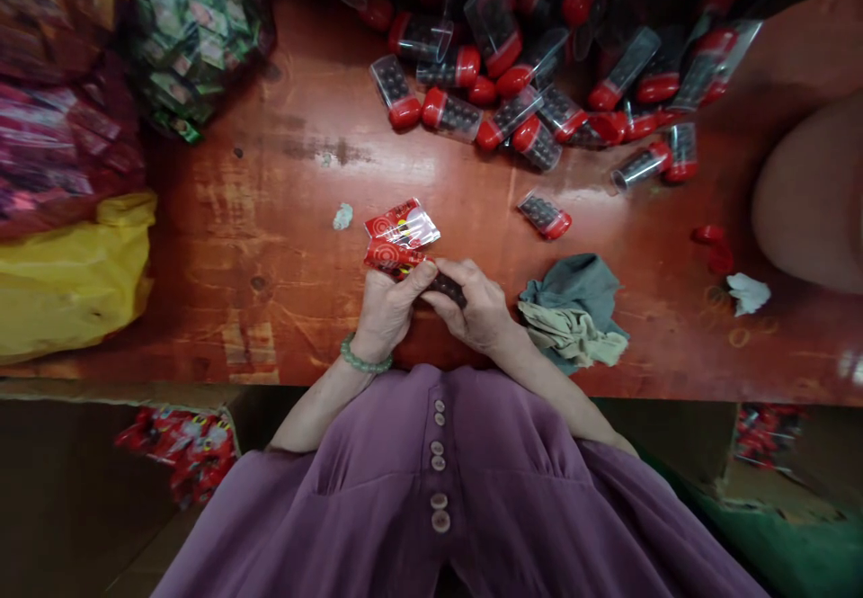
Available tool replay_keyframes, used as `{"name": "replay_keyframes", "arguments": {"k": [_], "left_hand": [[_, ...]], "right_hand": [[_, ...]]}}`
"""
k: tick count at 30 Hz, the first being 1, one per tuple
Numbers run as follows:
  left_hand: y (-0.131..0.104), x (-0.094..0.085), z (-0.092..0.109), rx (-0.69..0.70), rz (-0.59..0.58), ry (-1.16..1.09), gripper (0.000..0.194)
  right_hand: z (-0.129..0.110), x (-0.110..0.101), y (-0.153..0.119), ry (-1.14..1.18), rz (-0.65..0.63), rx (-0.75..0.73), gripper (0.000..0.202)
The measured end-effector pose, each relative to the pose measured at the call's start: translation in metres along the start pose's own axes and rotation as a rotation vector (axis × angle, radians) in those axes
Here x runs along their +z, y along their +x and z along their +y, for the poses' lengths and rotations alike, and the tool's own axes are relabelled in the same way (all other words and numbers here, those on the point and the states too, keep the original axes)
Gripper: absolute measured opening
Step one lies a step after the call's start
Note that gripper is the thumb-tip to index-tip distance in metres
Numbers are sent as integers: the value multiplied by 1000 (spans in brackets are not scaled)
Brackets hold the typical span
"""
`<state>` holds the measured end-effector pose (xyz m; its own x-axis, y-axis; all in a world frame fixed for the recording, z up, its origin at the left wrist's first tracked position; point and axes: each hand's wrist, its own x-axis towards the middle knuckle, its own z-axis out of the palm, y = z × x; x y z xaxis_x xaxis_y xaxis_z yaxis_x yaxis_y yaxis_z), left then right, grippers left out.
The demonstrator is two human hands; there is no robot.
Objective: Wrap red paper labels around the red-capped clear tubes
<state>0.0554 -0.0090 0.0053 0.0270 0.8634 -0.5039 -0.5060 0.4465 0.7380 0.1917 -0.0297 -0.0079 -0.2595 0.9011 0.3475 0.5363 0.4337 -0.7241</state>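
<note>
My left hand, with a green bead bracelet at its wrist, pinches a red printed packet. Its fingers are closed, the thumb lying on top. A second red packet lies on the table just beyond it. My right hand meets the left and is closed around a clear tube of dark balls, partly hidden by the fingers. Whether the tube's end is inside the packet I cannot tell. Ahead to the right, a red-capped tube of dark balls lies alone.
Many red-capped tubes are heaped at the back. Crumpled cloths lie right of my hands. Bags of green packets and pink packets, plus a yellow bag, stand left. Cardboard boxes with red packets sit below the table edge.
</note>
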Motion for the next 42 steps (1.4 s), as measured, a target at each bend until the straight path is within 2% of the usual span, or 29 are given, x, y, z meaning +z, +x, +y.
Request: {"name": "replay_keyframes", "arguments": {"k": [5, 10, 16, 22, 26, 31, 39, 42], "left_hand": [[-6, -3, 4, 17, -13, 31, 47], [-8, -4, 5, -29, 21, -12, 37], [1, -6, 1, -34, 48, 41, 38], [-1, -2, 2, 10, 41, 8, 39], [-5, -3, 1, 24, 29, 15, 38], [-6, -3, 0, 42, 40, 42, 37], [-10, 1, -2, 123, 63, 26, 35], [-10, 1, -4, 122, 83, -4, 33]], "right_hand": [[-8, -1, 6, 106, 78, 127, 30], [-7, 0, 6, 131, 43, 67, 35], [3, -1, 3, 14, -60, 7, 44], [3, 2, 6, 86, 53, 24, 48], [3, 2, 8, 161, 19, 49, 52], [8, -2, 9, 163, -42, -27, 51], [10, 0, 9, 321, 50, 40, 37], [11, 1, 8, 323, 27, 51, 37]]}}
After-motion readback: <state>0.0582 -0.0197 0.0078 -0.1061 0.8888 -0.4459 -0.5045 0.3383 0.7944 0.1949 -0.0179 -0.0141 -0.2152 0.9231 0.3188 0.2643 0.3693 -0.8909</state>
